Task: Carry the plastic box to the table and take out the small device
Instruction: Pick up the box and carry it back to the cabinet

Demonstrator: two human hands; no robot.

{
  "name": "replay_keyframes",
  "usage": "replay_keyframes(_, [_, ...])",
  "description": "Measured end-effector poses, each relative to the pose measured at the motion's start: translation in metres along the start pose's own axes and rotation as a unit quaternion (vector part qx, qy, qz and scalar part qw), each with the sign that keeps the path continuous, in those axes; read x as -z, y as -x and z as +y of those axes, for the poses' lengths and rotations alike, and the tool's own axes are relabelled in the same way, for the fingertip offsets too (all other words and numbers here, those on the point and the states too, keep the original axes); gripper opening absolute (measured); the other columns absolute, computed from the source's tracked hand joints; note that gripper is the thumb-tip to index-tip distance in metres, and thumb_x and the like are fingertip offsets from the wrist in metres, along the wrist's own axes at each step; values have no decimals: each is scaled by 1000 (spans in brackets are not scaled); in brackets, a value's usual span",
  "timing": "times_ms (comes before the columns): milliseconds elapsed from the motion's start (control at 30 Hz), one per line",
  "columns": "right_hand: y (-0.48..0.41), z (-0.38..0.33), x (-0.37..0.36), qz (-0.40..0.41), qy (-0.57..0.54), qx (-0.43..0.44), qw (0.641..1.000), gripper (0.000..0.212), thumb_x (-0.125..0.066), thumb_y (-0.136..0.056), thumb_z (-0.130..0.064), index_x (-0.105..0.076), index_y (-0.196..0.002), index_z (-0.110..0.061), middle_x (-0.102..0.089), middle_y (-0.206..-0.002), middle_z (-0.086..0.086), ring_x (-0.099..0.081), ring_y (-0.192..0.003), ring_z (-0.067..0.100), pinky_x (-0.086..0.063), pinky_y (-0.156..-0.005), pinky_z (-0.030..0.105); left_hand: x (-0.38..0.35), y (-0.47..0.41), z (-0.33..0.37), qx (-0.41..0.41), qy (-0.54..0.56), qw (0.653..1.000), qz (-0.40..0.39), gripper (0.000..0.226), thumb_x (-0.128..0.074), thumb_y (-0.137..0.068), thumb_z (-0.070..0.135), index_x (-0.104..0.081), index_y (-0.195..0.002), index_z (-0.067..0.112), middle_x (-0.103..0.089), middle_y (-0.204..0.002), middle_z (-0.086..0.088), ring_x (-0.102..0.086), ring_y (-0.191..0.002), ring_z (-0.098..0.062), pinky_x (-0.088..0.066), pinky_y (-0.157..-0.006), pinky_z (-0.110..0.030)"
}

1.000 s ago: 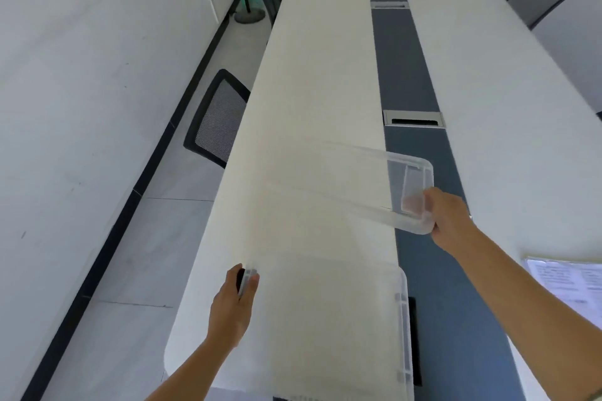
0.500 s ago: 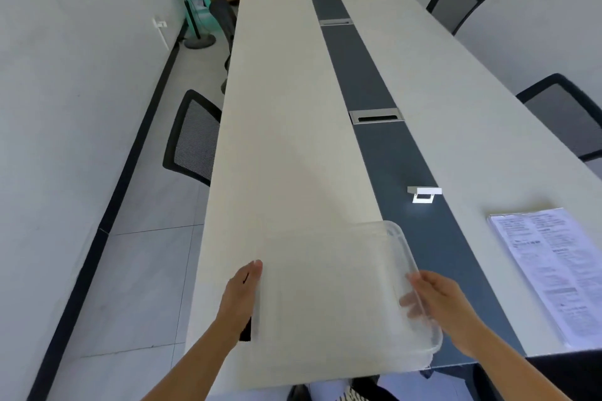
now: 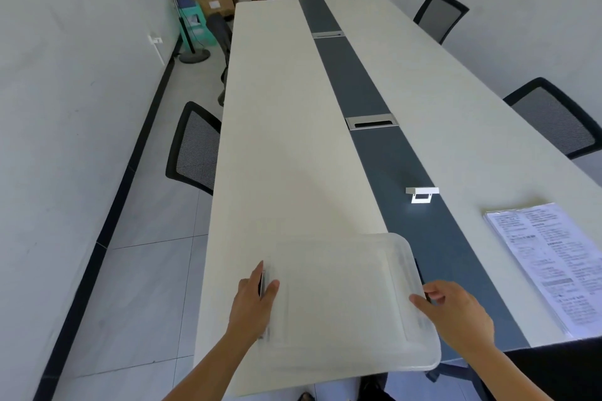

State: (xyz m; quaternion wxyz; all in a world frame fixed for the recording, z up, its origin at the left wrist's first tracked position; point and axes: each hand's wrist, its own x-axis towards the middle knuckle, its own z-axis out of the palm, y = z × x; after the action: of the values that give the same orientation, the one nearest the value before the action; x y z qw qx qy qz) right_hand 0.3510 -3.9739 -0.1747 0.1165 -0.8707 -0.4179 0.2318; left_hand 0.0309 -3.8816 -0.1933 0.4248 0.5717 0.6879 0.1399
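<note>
A clear plastic box (image 3: pixel 338 299) with its lid on lies at the near end of the long white table (image 3: pixel 277 140), partly over the dark centre strip. My left hand (image 3: pixel 255 299) grips the box's left edge at the dark latch, thumb on the lid. My right hand (image 3: pixel 456 312) holds the right edge, thumb on the lid's rim. A small white device (image 3: pixel 422 195) stands on the dark strip beyond the box, apart from both hands. What the box holds is not visible through the lid.
A stack of printed papers (image 3: pixel 550 264) lies at the right near the table edge. A metal cable hatch (image 3: pixel 371 122) sits in the strip. Black mesh chairs (image 3: pixel 195 146) stand along both sides. A white wall runs close on the left.
A second ago my right hand held the lid lifted beyond the open box. The lid now lies on the box with both hands at its sides. The view has tilted up.
</note>
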Motion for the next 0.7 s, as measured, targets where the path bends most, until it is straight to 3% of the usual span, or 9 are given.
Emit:
replay_keyframes(100, [-6, 3, -2, -49, -73, -21, 996, 36, -65, -80, -50, -66, -105, -25, -70, -96, -8, -64, -89, 18, -50, -75, 36, 0, 0, 1, 2, 0, 1000, -3, 63, -47, -93, 44, -22, -148, 27, -43, -138, -10, -50, -119, -27, -42, -95, -36])
replay_keyframes(267, [-8, 4, -4, -19, -33, 1, 999, 28, -56, -91, -35, -68, -103, -13, -73, -94, 3, -65, -83, 25, -51, -71, 36, -1, -1, 3, -7, -1, 1000, -14, 66, -56, -88, 45, -29, -146, 27, -47, -128, -9, -54, -107, -23, -48, -94, -38])
replay_keyframes(433, [-18, 10, -5, -60, -68, -27, 996, 35, -61, -88, -36, -64, -117, -15, -70, -107, 2, -62, -90, 20, -51, -83, 39, -5, -2, 2, 9, 47, 998, -33, 75, -61, -85, 44, -23, -148, 28, -40, -143, -9, -46, -126, -29, -41, -104, -43])
replay_keyframes(533, [-25, 14, -1, -71, -112, -50, 990, 50, -72, -80, -37, -59, -124, -20, -61, -128, 2, -59, -109, 24, -49, -89, 42, -5, -8, -3, 90, 150, 983, -59, 92, -72, -77, 43, -17, -150, 25, -37, -147, -10, -42, -130, -31, -38, -104, -43])
replay_keyframes(600, [-31, 17, 3, -87, -159, -91, 979, 71, -79, -73, -35, -48, -136, -22, -49, -140, 6, -52, -119, 28, -46, -88, 41, -3, -12, -5, 139, 194, 968, -77, 88, -79, -71, 41, -35, -143, 15, -52, -134, -10, -55, -115, -29, -47, -96, -42])
replay_keyframes(700, [-35, 15, 6, -162, -308, -172, 922, 76, -80, -73, -21, -43, -139, -21, -56, -128, 11, -60, -101, 27, -51, -76, 38, 0, -13, 1, 119, 170, 977, -55, 57, -82, -69, 34, -59, -113, 6, -65, -98, -8, -64, -85, -22, -53, -73, -35])
